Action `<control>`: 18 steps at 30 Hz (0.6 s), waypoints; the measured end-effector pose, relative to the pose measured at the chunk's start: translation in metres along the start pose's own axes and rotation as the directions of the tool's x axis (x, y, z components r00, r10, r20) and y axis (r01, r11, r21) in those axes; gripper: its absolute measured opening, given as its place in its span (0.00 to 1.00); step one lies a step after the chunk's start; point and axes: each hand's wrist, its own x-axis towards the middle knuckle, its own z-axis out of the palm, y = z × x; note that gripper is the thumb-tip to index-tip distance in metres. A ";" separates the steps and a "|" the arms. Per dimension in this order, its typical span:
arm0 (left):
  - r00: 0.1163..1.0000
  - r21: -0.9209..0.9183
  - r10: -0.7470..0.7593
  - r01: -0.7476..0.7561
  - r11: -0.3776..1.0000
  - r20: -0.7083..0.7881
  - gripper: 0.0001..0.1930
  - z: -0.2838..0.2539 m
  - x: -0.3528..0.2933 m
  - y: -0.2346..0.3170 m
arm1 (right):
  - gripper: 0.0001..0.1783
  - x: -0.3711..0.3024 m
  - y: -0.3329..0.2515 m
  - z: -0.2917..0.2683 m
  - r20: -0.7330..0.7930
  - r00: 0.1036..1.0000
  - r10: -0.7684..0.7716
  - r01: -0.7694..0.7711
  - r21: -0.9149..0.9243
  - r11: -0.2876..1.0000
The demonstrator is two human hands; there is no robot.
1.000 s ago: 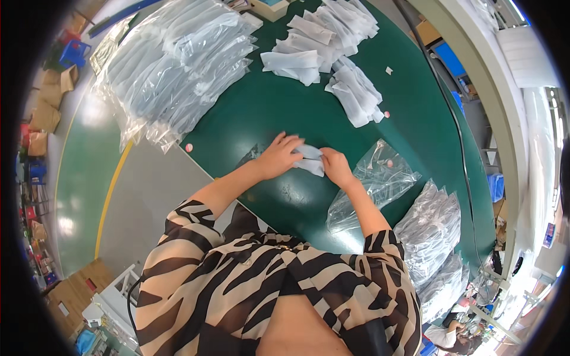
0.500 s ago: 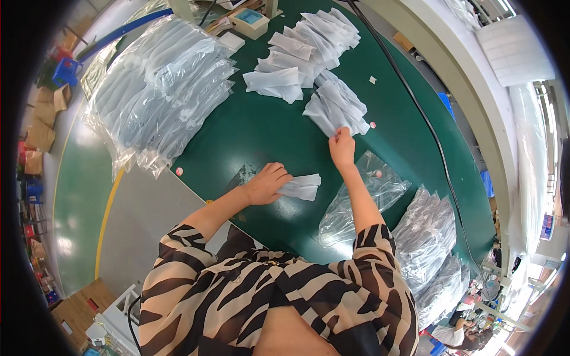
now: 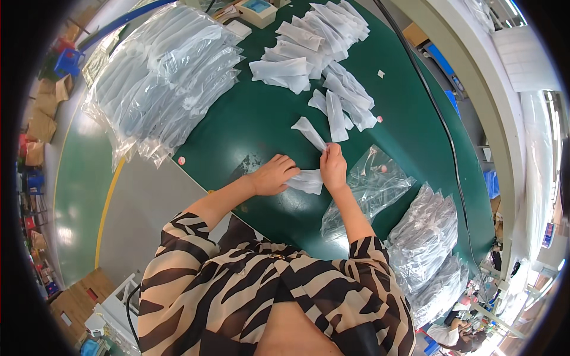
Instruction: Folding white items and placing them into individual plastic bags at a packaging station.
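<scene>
My left hand (image 3: 276, 175) is closed round the left end of a pale white sleeve-like packet (image 3: 307, 181) lying low over the green table. Between the thumb and fingers of my right hand (image 3: 333, 166) is the lower end of a second white packet (image 3: 309, 132), which slants up and to the left. The right hand is just beside the free end of the first packet; whether it touches it I cannot tell. Several similar packets (image 3: 348, 98) lie loosely overlapped beyond my right hand. What is inside the packets cannot be made out.
A large heap of clear-bagged white packets (image 3: 169, 77) fills the table's far left. More loose packets (image 3: 309, 44) lie at the back. A flat clear plastic bag (image 3: 371, 184) rests right of my right forearm, near filled bags (image 3: 424, 237). A black cable (image 3: 424, 80) crosses the right side.
My right hand has come back from the loose packets toward my left hand, bringing one packet with it. The pile it left is more spread out. My left hand has shifted slightly right.
</scene>
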 end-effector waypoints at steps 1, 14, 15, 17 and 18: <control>1.000 -0.001 0.004 -0.004 1.000 -0.001 0.29 -0.001 -0.001 0.000 | 0.14 -0.002 -0.002 0.001 0.009 0.999 0.036 -0.036 0.076 0.996; 0.997 0.252 0.001 0.018 0.968 -0.076 0.30 -0.027 0.014 0.004 | 0.11 -0.012 0.002 -0.008 0.144 0.979 -0.142 0.120 0.149 0.981; 0.999 0.219 0.000 0.010 0.976 -0.044 0.31 -0.019 0.009 -0.003 | 0.12 -0.010 -0.002 -0.011 0.170 0.959 -0.224 0.209 0.105 0.972; 1.000 0.150 0.004 -0.007 0.989 0.023 0.33 -0.006 0.002 -0.015 | 0.13 0.002 -0.008 -0.024 0.171 0.968 -0.183 0.167 0.107 0.980; 1.000 0.148 0.005 -0.009 0.989 0.023 0.33 -0.004 0.002 -0.016 | 0.14 0.011 -0.010 -0.033 0.170 0.976 -0.137 0.120 0.105 0.987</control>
